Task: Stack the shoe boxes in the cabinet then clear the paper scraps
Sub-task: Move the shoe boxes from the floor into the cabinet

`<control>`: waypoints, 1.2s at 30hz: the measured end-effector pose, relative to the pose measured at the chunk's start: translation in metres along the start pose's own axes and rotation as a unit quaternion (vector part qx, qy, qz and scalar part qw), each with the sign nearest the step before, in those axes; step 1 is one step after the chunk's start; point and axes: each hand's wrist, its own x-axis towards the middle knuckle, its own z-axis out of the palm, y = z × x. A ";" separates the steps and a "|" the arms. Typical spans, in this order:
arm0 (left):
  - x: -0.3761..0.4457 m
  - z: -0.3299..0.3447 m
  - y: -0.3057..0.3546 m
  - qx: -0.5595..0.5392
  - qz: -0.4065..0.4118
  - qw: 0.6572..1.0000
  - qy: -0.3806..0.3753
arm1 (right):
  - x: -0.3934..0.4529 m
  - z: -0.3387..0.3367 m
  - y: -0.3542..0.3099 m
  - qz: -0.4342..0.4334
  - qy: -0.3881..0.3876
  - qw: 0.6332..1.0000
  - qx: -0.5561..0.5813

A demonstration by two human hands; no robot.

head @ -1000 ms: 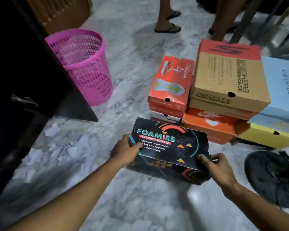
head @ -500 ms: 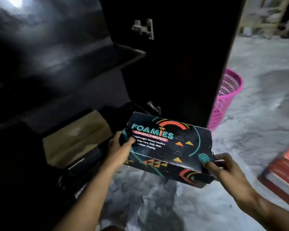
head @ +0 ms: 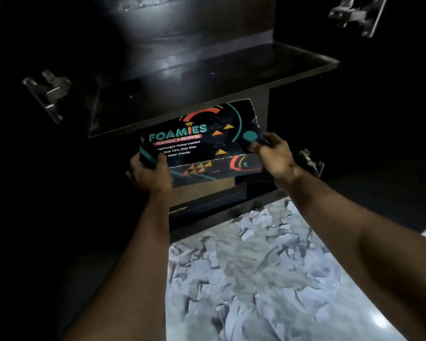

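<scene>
Two bare hands carry one black shoe box (head: 202,141), lid printed "FOAMIES SKECHERS" with teal arcs and orange triangles.

Left hand (head: 149,174): clasped round the box's near left corner, thumb on the lid, fingers wrapped under the edge.

Right hand (head: 273,156): clamped on the right end of the box, thumb pressed on the lid beside the teal striped disc, remaining fingers hidden behind the end wall.

Box position: held between the two hands, tilted with its far edge raised, at the mouth of the lower compartment of the dark cabinet (head: 207,77), just under the front lip of the shelf above. It sits directly above a tan box (head: 207,188) already inside that compartment; whether the two touch cannot be told. A darker box (head: 207,205) lies beneath the tan one.

Paper scraps (head: 256,267): many white torn pieces strewn over the marble floor (head: 367,323) in front of the cabinet, between the forearms.

Metal hinges: one on the left (head: 47,94), one upper right (head: 354,16), one just behind the right wrist (head: 310,161).
</scene>
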 end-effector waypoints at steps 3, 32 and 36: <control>0.024 0.004 -0.007 0.059 -0.012 0.998 0.018 | 0.023 0.032 0.005 0.009 -0.026 0.999 -0.016; -0.364 0.097 0.003 0.014 0.343 0.786 -0.514 | -0.229 -0.278 0.107 0.029 0.126 0.966 -0.224; -0.458 0.115 -0.014 0.023 0.278 0.708 -0.649 | -0.287 -0.361 0.129 0.031 0.301 0.927 -0.224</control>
